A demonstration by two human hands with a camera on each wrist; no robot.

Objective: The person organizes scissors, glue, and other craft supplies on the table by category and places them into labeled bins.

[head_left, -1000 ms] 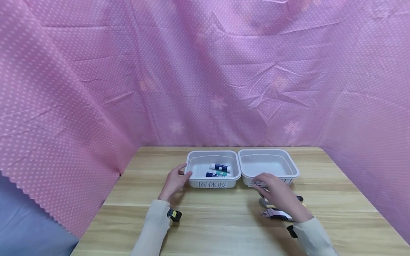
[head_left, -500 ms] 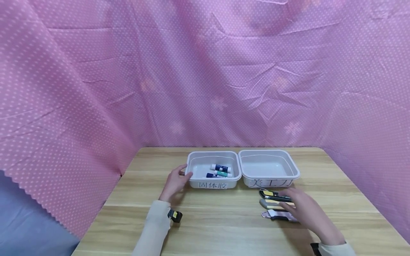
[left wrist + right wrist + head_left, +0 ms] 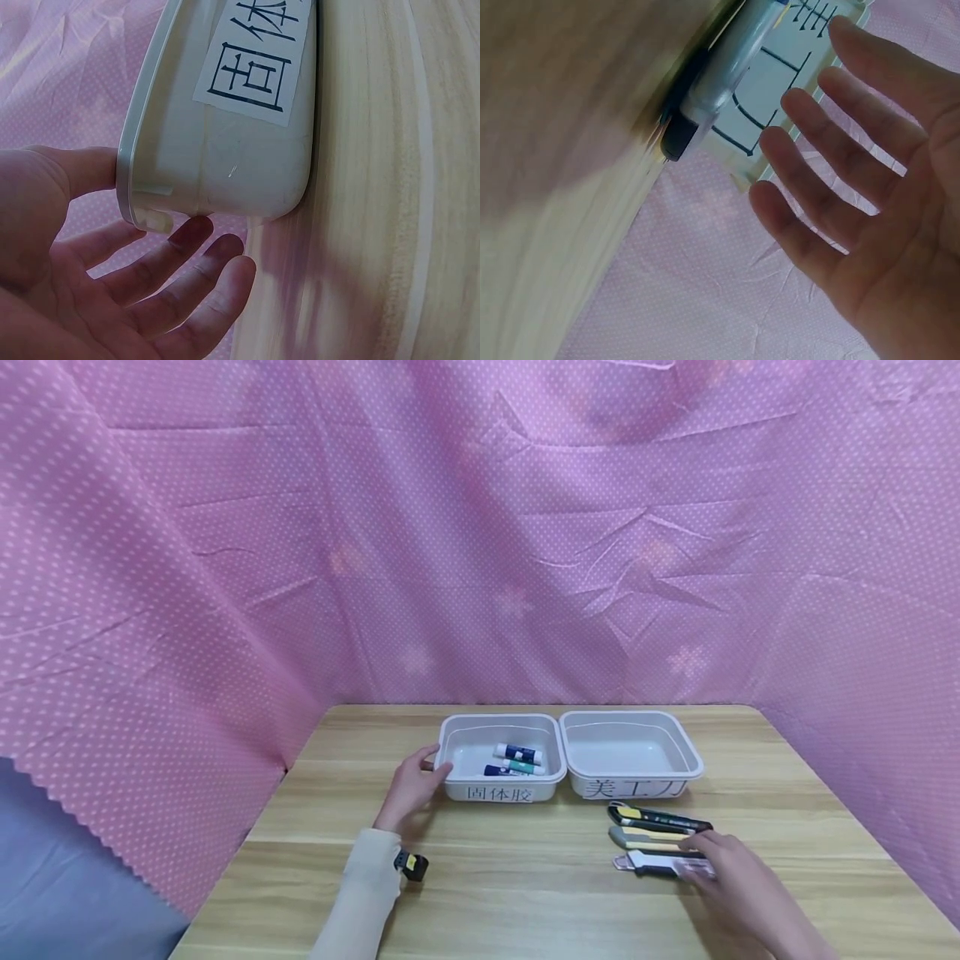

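Observation:
In the head view my left hand (image 3: 412, 789) touches the near left corner of a white plastic bin (image 3: 468, 752). The left wrist view puts the thumb at its rim, the other fingers loosely spread by its end wall. Three glue sticks (image 3: 519, 754) in navy, teal and white lie inside. My right hand (image 3: 738, 881) hovers at the handle end of a white-and-black utility knife (image 3: 654, 862); its fingers are extended and hold nothing in the right wrist view. A yellow-and-grey knife (image 3: 645, 839) and a black-and-yellow one (image 3: 663, 818) lie just beyond, side by side.
A second white bin (image 3: 626, 752), with nothing in it, adjoins the first on the right. Both carry paper labels (image 3: 498, 794) with Chinese characters on the front. Wooden tabletop (image 3: 510, 893) lies underneath; a pink dotted cloth (image 3: 480, 568) hangs behind and at the sides.
My right hand has moved from the right bin's front, back across the knives toward me and to the right. The knives now show more fully. The left hand stays at its bin.

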